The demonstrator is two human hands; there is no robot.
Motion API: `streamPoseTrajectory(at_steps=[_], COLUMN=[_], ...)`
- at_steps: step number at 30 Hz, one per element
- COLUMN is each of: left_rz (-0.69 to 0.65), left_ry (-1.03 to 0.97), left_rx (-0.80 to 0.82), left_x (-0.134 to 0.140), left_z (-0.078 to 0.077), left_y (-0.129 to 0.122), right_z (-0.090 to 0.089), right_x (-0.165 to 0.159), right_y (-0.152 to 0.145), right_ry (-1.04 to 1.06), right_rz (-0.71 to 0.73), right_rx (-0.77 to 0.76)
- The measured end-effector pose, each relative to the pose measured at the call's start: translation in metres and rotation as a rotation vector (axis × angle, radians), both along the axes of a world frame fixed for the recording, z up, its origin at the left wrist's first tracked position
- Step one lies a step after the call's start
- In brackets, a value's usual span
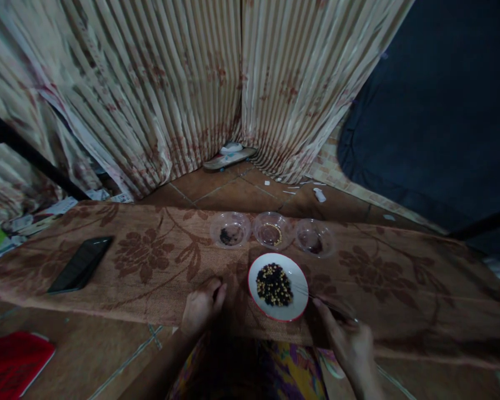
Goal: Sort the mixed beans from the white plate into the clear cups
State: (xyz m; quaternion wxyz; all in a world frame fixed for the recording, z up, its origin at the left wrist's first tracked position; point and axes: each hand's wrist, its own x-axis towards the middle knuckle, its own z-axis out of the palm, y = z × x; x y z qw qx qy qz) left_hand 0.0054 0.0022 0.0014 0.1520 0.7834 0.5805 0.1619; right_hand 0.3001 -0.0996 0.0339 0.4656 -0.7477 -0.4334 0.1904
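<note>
A white bowl with a red rim (254, 303) stands near the front edge of the cloth-covered table. In it lies a heap of dark and yellowish beans or seeds (274, 285). My right hand (350, 336), at the bowl's right, is closed on a thin metal utensil that looks like a fork (302, 291). Its blurred tip reaches over the rim beside the heap. My left hand (203, 305) rests on the cloth left of the bowl, loosely curled, with nothing visible in it. Behind the bowl stand three clear plastic bowls: left (232, 219), middle (270, 218) and right (314, 225), each with a small amount inside.
A dark phone (81, 265) lies on the patterned tablecloth (158, 283) at the left. Papers (62, 206) sit past the table's left end. A red bag-like item (19, 361) is on the floor. Beyond the table are a skateboard (229, 160) and striped curtains (183, 83).
</note>
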Motion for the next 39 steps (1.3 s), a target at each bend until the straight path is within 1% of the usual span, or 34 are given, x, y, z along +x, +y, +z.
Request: streamPoseTrajectory(at_steps=[4, 9, 16, 23, 35, 37, 39], left_rz=[0.012, 0.002, -0.007, -0.003, 0.004, 0.006, -0.001], left_ry=[0.007, 0.0, -0.011, 0.005, 0.007, 0.005, -0.008], left_rx=[0.002, 0.009, 0.023, 0.02, -0.007, -0.01, -0.01], left_x=[0.001, 0.0, -0.001, 0.001, 0.0, 0.0, -0.001], left_z=[0.001, 0.0, -0.003, -0.001, -0.001, -0.003, -0.004], left_y=[0.0, 0.0, 0.0, -0.001, -0.002, -0.002, -0.002], right_z=[0.001, -0.003, -0.009, -0.008, -0.01, -0.008, -0.003], right_x=[-0.003, -0.005, -0.007, -0.007, -0.001, 0.0, 0.0], right_y=[0.003, 0.006, 0.01, 0.009, 0.011, 0.017, 0.028], right_ry=[-0.043, -0.093, -0.08, -0.072, -0.068, -0.043, -0.03], right_rz=[0.038, 0.056, 0.042, 0.035, -0.051, -0.069, -0.078], right_rx=[-0.013, -0.001, -0.003, -0.023, 0.031, 0.054, 0.089])
